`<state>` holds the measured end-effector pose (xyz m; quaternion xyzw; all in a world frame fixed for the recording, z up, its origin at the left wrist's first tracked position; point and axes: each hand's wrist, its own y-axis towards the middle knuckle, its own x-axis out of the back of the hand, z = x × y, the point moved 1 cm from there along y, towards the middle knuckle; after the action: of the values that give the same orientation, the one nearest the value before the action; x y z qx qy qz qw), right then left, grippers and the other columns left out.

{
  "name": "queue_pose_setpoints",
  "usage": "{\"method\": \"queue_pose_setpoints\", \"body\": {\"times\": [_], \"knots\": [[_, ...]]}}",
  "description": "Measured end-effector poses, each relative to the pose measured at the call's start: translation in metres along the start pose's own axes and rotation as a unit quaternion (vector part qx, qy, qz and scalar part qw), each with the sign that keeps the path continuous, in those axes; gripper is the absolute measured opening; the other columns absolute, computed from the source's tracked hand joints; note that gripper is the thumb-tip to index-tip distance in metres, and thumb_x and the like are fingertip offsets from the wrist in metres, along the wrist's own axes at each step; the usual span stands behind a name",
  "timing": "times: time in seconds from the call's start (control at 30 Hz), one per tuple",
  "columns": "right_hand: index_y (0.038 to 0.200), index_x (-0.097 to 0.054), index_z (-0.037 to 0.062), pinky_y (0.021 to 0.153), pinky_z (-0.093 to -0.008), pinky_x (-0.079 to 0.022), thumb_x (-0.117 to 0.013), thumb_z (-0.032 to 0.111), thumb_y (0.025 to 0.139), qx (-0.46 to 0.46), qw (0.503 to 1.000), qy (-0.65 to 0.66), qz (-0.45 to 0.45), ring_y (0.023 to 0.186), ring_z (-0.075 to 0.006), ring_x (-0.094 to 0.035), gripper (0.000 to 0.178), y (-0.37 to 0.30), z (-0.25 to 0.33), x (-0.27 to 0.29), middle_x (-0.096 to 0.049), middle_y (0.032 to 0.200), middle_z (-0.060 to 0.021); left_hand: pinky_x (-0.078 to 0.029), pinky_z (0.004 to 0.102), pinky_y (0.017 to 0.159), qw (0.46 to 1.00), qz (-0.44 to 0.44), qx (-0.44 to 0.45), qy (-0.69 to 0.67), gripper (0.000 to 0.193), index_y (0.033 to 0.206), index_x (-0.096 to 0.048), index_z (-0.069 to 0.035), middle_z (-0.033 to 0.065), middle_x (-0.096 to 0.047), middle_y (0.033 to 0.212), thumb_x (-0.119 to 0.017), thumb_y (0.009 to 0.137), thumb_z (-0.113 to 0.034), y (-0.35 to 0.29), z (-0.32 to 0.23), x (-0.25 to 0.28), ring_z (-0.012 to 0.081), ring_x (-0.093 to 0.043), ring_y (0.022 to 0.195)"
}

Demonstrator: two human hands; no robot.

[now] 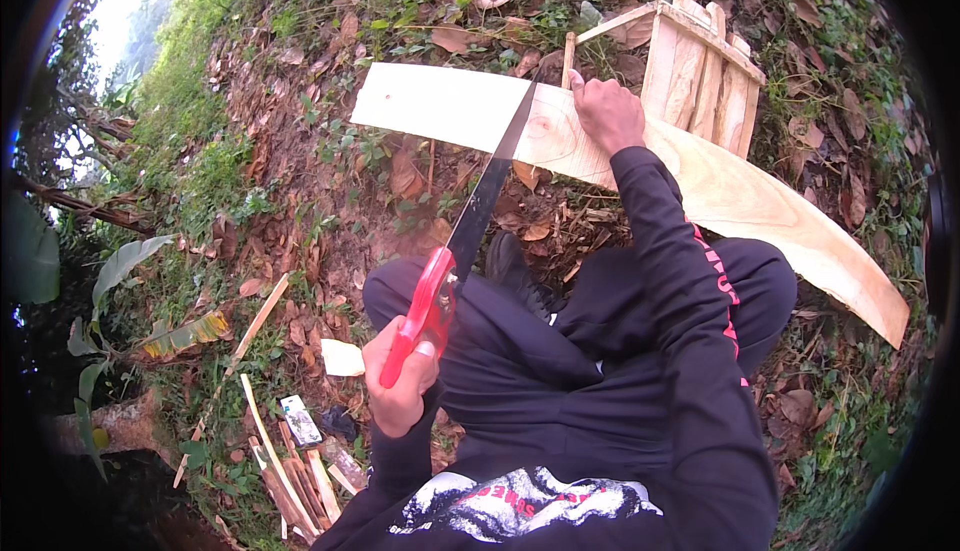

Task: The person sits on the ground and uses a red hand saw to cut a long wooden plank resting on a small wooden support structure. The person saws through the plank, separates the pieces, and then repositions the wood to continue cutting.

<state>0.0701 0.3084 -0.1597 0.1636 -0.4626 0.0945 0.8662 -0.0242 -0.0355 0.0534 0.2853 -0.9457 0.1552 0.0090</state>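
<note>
My left hand (402,376) grips the red handle of a handsaw (483,209). Its dark blade slants up and away, crossing a long pale wooden board (770,191) near the board's left part. Across the far edge of that board, just right of the blade, my right hand (607,116) is closed with its thumb pointing away from me. The board lies crosswise in front of my folded legs, its right end coming nearer to me. Behind it, a small frame of wooden slats (690,71) supports or touches the board; the contact is hidden.
Thin wooden strips (300,481) lie in a pile at the lower left, near a small white packet (301,419). A longer stick (258,326) and a pale wood offcut (342,358) rest on the ground. Dry leaves and grass surround me; broad-leaved plants (120,281) grow at the left.
</note>
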Motion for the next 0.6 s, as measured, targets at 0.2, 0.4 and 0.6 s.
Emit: {"method": "queue_pose_setpoints", "body": {"times": [0.2,0.4,0.6], "knots": [[0.063,-0.066,0.0045,0.055,-0.0449,-0.052,-0.036,0.043,0.102,-0.012,1.000,0.014,0.016,0.056,-0.0346,-0.064,0.062,-0.009,0.004,0.021,-0.062,0.059,-0.0166,-0.025,0.0194,0.043,0.969,-0.021,-0.183,0.167,0.007,0.089,-0.058,-0.001,-0.0057,-0.045,0.061,-0.056,0.088,-0.007,0.059,0.015,-0.041,0.0012,-0.038,0.048],[0.069,-0.071,0.0074,0.058,-0.0431,-0.055,-0.039,0.035,0.099,0.011,1.000,-0.004,-0.007,0.058,-0.0312,-0.068,0.051,-0.020,0.007,0.029,-0.065,0.061,-0.0153,-0.028,0.0218,0.043,0.995,0.018,-0.086,0.050,0.008,0.076,-0.054,-0.003,-0.0048,-0.046,0.058,-0.054,0.084,-0.001,0.115,0.025,-0.078,0.0023,-0.039,0.047],[0.073,-0.072,0.0071,0.063,-0.0435,-0.056,-0.040,0.033,0.097,0.002,0.999,0.032,0.020,0.062,-0.0323,-0.068,0.048,-0.014,-0.006,0.017,-0.067,0.067,-0.0164,-0.026,0.0198,0.042,0.999,-0.014,-0.034,0.004,0.010,0.076,-0.051,-0.005,-0.0064,-0.043,0.058,-0.054,0.085,-0.003,0.064,0.031,-0.071,0.0012,-0.037,0.047]]}}
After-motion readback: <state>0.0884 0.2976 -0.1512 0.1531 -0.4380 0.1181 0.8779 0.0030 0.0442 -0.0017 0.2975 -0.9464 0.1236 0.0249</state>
